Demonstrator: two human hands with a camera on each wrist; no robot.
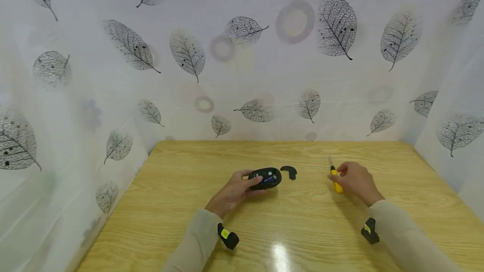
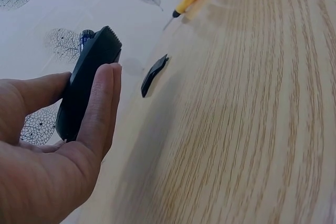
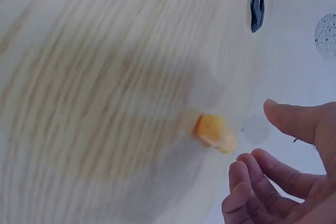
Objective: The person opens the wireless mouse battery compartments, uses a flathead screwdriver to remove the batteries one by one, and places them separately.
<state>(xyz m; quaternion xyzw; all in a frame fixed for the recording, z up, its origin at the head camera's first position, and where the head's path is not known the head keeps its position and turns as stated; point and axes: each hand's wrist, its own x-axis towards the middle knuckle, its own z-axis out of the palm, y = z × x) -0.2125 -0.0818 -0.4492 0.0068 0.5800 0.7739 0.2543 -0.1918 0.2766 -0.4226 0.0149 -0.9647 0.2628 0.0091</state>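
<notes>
Two things lie under our hands on the desk (image 1: 211, 154): a black computer mouse (image 1: 265, 178) and a yellow-handled screwdriver (image 1: 335, 179). The mouse sits near the middle of the desk, turned bottom up, with a battery (image 1: 269, 179) showing in its open compartment. Our left hand (image 1: 234, 190) grips it from the near-left side; the left wrist view shows the thumb on one edge and the fingers (image 2: 100, 108) along the other, with the body of the mouse pinched between them. Just to the right of the mouse, apart from it, lies a small black cover piece (image 1: 289, 172) flat on the wood.

Farther right, the screwdriver rests on the desk with its metal tip pointing away from us. Our right hand (image 1: 355, 181) sits just beside its handle, fingers loosely curled. In the right wrist view the fingertips (image 3: 247, 177) are clear of the blurred yellow handle, so the hand holds nothing.

Both forearms wear pale beige sleeves (image 1: 196, 242), each with a small black device strapped at the wrist (image 1: 228, 236). Around the desk on three sides hangs a white curtain (image 1: 242, 53) printed with grey skeleton leaves and faint rings.
</notes>
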